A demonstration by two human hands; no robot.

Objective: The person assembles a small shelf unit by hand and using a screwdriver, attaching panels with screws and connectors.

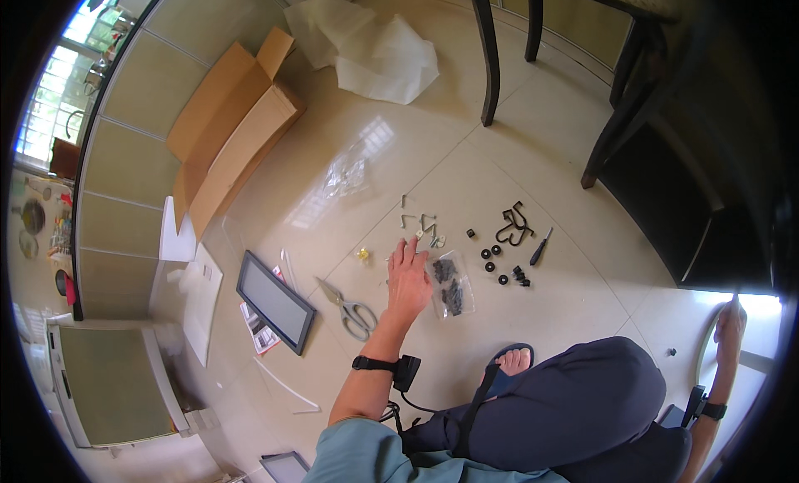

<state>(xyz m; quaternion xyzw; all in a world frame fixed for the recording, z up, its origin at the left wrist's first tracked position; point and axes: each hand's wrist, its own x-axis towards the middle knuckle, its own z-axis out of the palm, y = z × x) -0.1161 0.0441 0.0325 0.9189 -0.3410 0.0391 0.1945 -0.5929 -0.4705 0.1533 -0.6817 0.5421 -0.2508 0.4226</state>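
Note:
My left hand (pixel 408 279) reaches over the floor, its fingers stretched toward a cluster of small metal hardware (pixel 428 225), including L-shaped hex keys. Whether the fingertips touch any piece I cannot tell. Right beside that hand lies a clear plastic bag (pixel 452 285) of dark small parts. A pair of scissors (pixel 348 308) with grey handles rests to its left, and a small yellow item (pixel 364 254) sits beyond them. At the far right edge, my right hand (pixel 731 321) is close to the lower corner of a large dark panel (pixel 657 208); its fingers are squeezed by the lens rim.
Black hooks (pixel 516 225), several black round pieces (pixel 488 265) and a dark-handled screwdriver (pixel 541 246) lie to the right. An opened cardboard box (pixel 250 141), white foam wrapping (pixel 374 54) and a grey framed panel (pixel 276 301) are on the left. Dark chair legs (pixel 489 58) stand beyond.

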